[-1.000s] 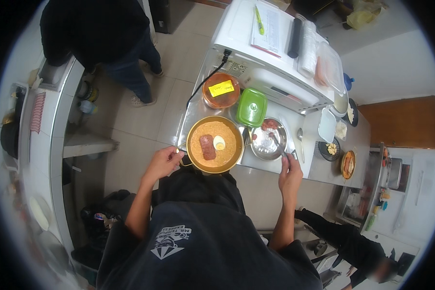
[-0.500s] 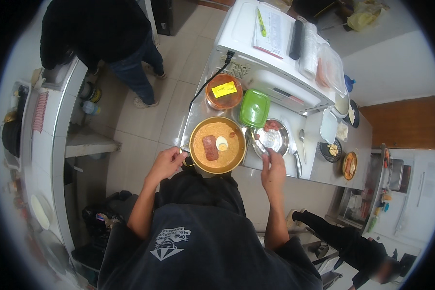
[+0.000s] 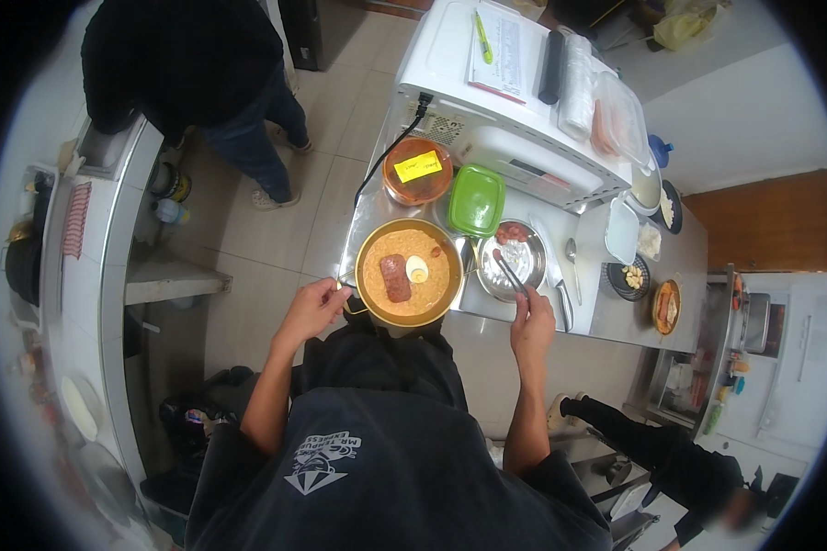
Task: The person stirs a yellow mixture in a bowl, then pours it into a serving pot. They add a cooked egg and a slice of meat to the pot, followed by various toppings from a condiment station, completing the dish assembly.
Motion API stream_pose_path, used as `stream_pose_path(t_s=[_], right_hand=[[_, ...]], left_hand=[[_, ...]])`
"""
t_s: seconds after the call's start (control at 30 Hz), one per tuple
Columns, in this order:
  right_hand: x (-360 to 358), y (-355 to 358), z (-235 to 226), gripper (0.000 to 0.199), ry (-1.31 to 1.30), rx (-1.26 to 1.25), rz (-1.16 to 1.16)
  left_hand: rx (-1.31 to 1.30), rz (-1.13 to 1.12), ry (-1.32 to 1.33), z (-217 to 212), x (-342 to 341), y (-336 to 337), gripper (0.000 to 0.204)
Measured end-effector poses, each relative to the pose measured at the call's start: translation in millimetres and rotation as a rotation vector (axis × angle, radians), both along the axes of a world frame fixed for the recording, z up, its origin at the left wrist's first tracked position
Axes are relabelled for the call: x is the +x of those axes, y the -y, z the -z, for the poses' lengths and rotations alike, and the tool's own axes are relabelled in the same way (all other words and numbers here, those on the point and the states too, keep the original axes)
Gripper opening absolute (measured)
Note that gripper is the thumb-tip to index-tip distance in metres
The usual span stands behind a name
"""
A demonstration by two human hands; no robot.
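Note:
My left hand (image 3: pixel 314 308) has its fingers closed on the left handle of a gold two-handled pan (image 3: pixel 410 322). The pan holds an orange, creamy dish topped with a browned meat slice (image 3: pixel 396 278) and a half boiled egg (image 3: pixel 417 266). A small reddish piece (image 3: pixel 435 252) lies near the far right of its rim. In my right hand (image 3: pixel 533 329) is a pair of slim tongs (image 3: pixel 509 273), reaching over a steel bowl (image 3: pixel 529 262). Reddish meat bits (image 3: pixel 511 234) sit in that bowl; a small piece shows at the tongs' tips, but whether it is gripped I cannot tell.
Beyond the pan stand an orange-lidded tub (image 3: pixel 417 189) and a green-lidded container (image 3: pixel 476 201). A knife (image 3: pixel 563 298) and a spoon (image 3: pixel 572 262) lie right of the bowl. A white microwave (image 3: pixel 515 138) fills the far side. One person (image 3: pixel 184 64) stands far left, another (image 3: pixel 680 468) lower right.
The tongs in my right hand have swung from beside the pan's right edge to over the steel bowl, and the hand has shifted slightly right. My left hand stays on the pan's handle.

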State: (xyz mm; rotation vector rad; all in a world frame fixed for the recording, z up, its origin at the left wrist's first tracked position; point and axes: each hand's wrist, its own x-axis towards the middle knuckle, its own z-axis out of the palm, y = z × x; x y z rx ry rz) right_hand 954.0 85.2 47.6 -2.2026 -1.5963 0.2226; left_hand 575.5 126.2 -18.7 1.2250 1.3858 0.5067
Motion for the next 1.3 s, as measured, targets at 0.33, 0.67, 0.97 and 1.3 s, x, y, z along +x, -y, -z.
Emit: stream_pose_path(t_s=[0.33,0.67,0.97,1.3], right_hand=[[-51,21,-11,0.023,-0.090,-0.040,-0.211],[-38,9,-35,0.023,-0.034,-0.094,-0.236],[-49,1,-18,0.020,0.006,-0.096,-0.286],[-47,5,-34,0.021,-0.028,-0.124,-0.288]], left_hand=[[-0.030,-0.003,0.010,-4,2,-1,0.034],[-0.035,-0.009,0.022,-3,3,0,0.032],[-0.025,-0.016,0.000,0,3,2,0.033],[-0.041,-0.041,0.031,6,3,3,0.034]])
